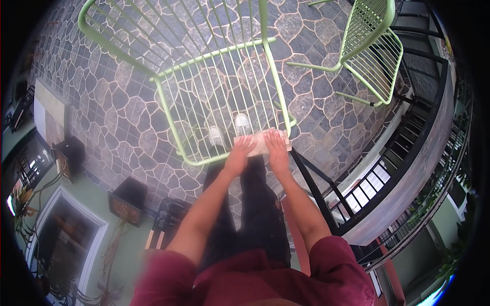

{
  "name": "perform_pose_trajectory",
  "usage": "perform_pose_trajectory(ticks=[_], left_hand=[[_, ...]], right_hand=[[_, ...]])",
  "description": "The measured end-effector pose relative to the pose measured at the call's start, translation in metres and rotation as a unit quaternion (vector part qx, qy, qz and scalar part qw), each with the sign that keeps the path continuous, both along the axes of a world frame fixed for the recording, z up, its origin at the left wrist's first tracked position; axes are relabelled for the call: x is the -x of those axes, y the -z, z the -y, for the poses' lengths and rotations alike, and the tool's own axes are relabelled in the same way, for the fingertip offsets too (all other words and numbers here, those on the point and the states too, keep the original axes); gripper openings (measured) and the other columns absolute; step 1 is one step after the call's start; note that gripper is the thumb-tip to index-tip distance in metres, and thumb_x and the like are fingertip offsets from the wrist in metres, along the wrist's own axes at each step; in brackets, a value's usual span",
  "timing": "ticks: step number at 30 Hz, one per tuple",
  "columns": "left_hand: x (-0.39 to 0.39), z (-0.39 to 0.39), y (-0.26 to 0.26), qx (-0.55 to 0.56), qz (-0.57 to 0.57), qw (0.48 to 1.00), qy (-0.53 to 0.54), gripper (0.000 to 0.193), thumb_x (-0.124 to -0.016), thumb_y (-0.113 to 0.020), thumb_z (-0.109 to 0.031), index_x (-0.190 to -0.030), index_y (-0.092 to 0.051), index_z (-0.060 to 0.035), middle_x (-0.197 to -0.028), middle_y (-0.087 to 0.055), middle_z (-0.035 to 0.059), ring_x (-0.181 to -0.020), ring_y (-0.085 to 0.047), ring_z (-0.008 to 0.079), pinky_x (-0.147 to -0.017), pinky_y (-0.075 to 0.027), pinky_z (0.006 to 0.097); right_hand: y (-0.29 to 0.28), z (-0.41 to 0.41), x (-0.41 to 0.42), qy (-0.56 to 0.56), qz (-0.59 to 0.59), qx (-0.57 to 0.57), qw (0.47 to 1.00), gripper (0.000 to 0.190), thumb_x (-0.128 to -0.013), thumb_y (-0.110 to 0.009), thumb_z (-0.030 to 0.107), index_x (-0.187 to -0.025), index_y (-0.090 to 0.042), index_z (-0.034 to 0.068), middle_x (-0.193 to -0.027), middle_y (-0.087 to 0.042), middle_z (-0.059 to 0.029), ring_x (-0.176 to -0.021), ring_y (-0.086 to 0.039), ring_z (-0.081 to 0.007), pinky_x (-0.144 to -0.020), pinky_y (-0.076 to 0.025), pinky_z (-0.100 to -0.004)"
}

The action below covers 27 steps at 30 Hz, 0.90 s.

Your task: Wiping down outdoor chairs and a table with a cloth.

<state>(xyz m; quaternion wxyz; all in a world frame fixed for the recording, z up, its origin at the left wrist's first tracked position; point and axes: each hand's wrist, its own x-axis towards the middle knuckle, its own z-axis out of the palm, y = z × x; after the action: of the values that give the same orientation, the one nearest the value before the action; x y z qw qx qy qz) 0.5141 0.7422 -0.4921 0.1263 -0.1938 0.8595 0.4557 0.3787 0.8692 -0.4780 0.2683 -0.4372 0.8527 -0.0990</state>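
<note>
A folded pale pinkish cloth (261,144) lies over the right part of the front edge of a light green metal chair (199,160). My left hand (240,153) holds the cloth's left end, palm down. At its right end my right hand (277,147) presses on it, fingers stretched forward. The seat is made of thin parallel rods (214,99), with gaps that show the floor. What lies beneath the cloth is hidden. My white shoes (242,124) are visible through the seat rods.
A second green metal chair (367,57) stands at the upper right. A long tabletop (405,191) with black metal framing curves along the right. Dark planter boxes (128,199) and a white-framed window (69,237) are at left, above the stone-patterned floor (130,114).
</note>
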Motion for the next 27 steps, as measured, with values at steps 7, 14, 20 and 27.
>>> perform_pose_trajectory(ticks=[7, 14, 20, 27], left_hand=[[-0.006, 0.043, -0.021, -0.131, -0.032, 0.989, -0.054, 0.056, -0.073, -0.056, 0.003, -0.126, -0.050, -0.0119, -0.133, -0.045, 0.0148, -0.128, -0.035, 0.0341, -0.107, -0.029, 0.0393], [-0.037, 0.096, -0.057, -0.093, -0.017, 0.981, -0.168, 0.025, -0.081, -0.062, -0.012, -0.104, -0.062, -0.0024, -0.099, -0.064, 0.0143, -0.092, -0.061, 0.0285, -0.081, -0.047, 0.0358], [-0.067, 0.092, -0.103, -0.151, 0.060, 0.942, -0.295, 0.023, -0.083, -0.063, -0.020, -0.097, -0.061, -0.0014, -0.085, -0.063, 0.0071, -0.077, -0.058, 0.0135, -0.071, -0.045, 0.0273], [-0.071, 0.072, -0.170, -0.251, 0.008, 0.898, -0.360, 0.021, -0.085, -0.061, -0.021, -0.096, -0.058, -0.0037, -0.081, -0.060, 0.0022, -0.074, -0.054, 0.0074, -0.065, -0.044, 0.0238]], right_hand=[[-0.021, 0.018, 0.013, 0.072, 0.065, 0.072, 0.993, 0.045, -0.072, -0.044, -0.003, -0.115, -0.057, 0.005, -0.122, -0.053, -0.0144, -0.117, -0.047, -0.0320, -0.098, -0.037, -0.0404], [-0.046, 0.048, 0.005, 0.155, 0.224, 0.088, 0.958, 0.032, -0.076, -0.049, 0.009, -0.107, -0.058, 0.005, -0.097, -0.062, -0.0210, -0.092, -0.059, -0.0385, -0.080, -0.047, -0.0427], [-0.096, 0.057, -0.027, 0.178, 0.336, 0.068, 0.922, 0.035, -0.079, -0.051, 0.014, -0.114, -0.053, 0.007, -0.098, -0.061, -0.0226, -0.095, -0.057, -0.0395, -0.083, -0.046, -0.0428], [-0.184, 0.054, -0.038, 0.192, 0.326, 0.087, 0.921, 0.038, -0.081, -0.056, 0.023, -0.116, -0.054, 0.006, -0.102, -0.061, -0.0214, -0.097, -0.058, -0.0375, -0.084, -0.046, -0.0412]])
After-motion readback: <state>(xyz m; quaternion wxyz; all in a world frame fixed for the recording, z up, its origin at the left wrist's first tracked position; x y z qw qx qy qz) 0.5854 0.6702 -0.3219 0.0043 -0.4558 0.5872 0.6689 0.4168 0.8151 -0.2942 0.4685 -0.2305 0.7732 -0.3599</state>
